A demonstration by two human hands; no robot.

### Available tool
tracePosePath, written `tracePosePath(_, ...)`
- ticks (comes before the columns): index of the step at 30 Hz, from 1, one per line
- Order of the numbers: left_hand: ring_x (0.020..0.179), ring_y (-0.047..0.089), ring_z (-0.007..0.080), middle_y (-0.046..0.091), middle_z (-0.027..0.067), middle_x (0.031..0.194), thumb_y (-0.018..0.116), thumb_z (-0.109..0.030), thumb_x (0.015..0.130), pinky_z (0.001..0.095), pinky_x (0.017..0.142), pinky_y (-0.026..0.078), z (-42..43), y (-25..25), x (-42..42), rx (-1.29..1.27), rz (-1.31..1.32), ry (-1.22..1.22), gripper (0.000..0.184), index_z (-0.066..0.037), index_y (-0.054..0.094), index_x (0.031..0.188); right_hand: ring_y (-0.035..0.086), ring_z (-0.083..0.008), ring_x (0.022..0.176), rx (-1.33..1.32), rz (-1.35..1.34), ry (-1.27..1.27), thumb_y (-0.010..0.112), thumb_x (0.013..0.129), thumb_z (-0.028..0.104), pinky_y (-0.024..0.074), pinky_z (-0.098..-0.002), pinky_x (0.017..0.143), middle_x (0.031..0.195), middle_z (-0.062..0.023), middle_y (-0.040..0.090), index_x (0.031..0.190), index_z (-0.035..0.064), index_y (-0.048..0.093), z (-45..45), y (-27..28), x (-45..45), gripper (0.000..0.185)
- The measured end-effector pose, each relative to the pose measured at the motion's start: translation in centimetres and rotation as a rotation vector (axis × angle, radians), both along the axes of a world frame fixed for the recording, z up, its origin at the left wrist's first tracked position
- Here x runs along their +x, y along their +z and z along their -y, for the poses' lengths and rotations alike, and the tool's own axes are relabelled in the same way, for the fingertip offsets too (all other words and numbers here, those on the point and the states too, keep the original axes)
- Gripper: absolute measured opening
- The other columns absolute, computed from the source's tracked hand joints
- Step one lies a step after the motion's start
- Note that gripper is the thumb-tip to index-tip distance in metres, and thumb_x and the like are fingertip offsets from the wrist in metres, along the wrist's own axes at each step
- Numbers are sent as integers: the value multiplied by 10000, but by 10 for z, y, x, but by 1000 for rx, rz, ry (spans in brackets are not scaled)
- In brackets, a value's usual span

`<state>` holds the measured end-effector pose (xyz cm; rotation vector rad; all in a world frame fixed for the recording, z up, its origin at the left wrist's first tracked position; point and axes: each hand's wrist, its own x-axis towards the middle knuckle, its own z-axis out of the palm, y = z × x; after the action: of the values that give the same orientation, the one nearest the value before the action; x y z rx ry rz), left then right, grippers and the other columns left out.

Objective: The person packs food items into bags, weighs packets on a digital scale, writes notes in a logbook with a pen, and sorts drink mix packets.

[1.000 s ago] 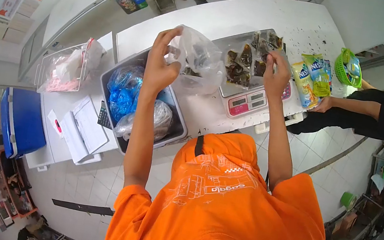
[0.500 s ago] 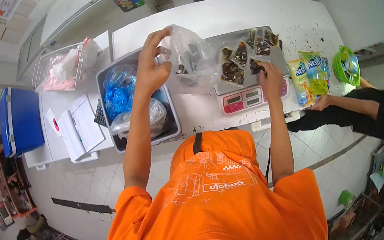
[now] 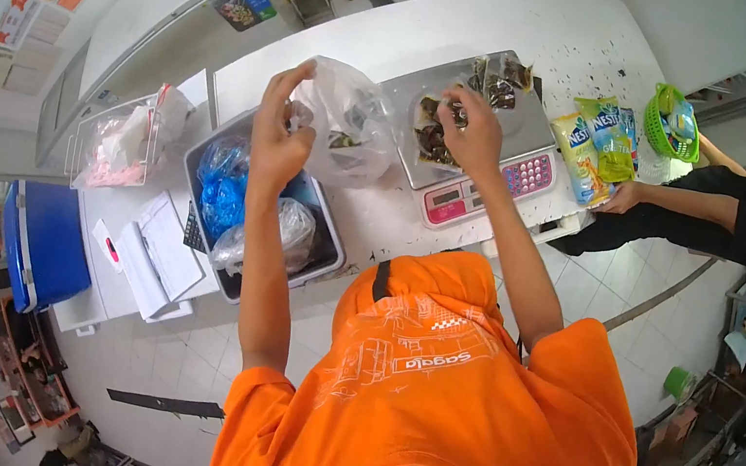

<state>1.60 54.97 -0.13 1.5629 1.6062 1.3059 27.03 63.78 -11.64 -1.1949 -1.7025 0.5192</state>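
My left hand (image 3: 279, 143), thumb and fingers curled, grips the rim of a clear plastic bag (image 3: 355, 136) and holds it up beside the scale. Some dark pieces show through the bag. Over the pan of a digital scale (image 3: 532, 139), my right hand (image 3: 473, 133) pinches a clear packet with dark contents, mostly hidden by the fingers. Under and beside that hand lies another dark-filled clear packet (image 3: 429, 134). Further back on the pan are several similar packets (image 3: 498, 84).
A grey bin (image 3: 329, 260) with blue and clear bags stands below my left forearm. To the right, another person's hand (image 3: 621, 196) touches Nestea packs (image 3: 578, 159) near a green basket (image 3: 653, 122). Papers (image 3: 163, 247) and a blue cooler (image 3: 50, 243) are at left.
My right hand has moved left across the scale toward the bag. Fewer packets show on the pan. The left hand and bag have shifted slightly left and down.
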Motion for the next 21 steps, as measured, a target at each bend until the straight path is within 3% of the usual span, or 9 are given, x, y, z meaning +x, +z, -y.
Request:
tracePosePath(3,1221,535,193,565,85,1332,436,129,611,267,850,479,1,-2,-1,31,29,0,789,-70,593,1358,708,-315,824,309,372,-40,693,944,296,546,-378,760,916,-97,736,1131,98,698,-26,-79,26,272)
tracePosePath(6,1212,537,192,564,84,1332,439,133,615,268,857,480,0,-5,-1,10,1,13,787,-68,590,1360,696,-380,807,-249,193,-42,688,928,303,561,-428,790,933,-138,720,1150,78,687,-42,-86,37,317)
tracePosePath(7,1215,537,194,564,84,1330,440,134,617,267,864,478,2,-5,0,14,0,-3,786,-68,589,1361,710,-316,793,-144,52,-123,663,961,266,559,-392,756,891,-130,724,1124,52,682,-43,-85,39,270)
tracePosePath(10,1223,534,203,564,85,1325,443,136,620,261,885,467,-1,-1,3,26,11,-21,783,-66,586,1363,712,-197,791,-10,-397,-102,624,994,222,547,-329,726,891,-115,732,1069,40,693,-16,7,9,208)
tracePosePath(11,1226,533,206,563,86,1324,444,137,620,257,893,462,-3,-1,5,8,28,-25,782,-65,585,1363,690,-106,811,-15,-473,4,603,1012,200,536,-278,718,915,-83,739,1035,45,703,-3,29,-6,185)
tracePosePath(13,1237,528,210,561,88,1323,443,137,619,254,906,452,-9,-2,9,-3,72,-47,783,-63,585,1362,707,-176,825,-66,-330,238,629,983,197,541,-309,720,962,-98,733,1018,56,703,28,67,-36,163)
tracePosePath(16,1259,517,211,557,90,1326,438,135,614,257,920,442,-11,-4,10,28,97,-58,789,-63,586,1363,680,-211,871,340,56,394,691,944,187,519,-346,761,977,-86,714,1032,53,707,16,59,-53,160)
tracePosePath(19,1286,502,205,561,81,1325,429,132,603,267,923,437,-2,-3,-2,60,23,8,804,-71,591,1363,668,-292,982,-109,-116,152,705,906,197,493,-412,867,1031,-111,714,1048,70,704,9,18,-16,190)
tracePosePath(21,1282,503,205,562,80,1320,430,132,603,263,920,435,4,-1,-7,41,6,39,800,-71,591,1360,652,-325,1030,-92,309,181,714,888,200,482,-422,891,1064,-111,709,1078,63,680,10,-17,19,237)
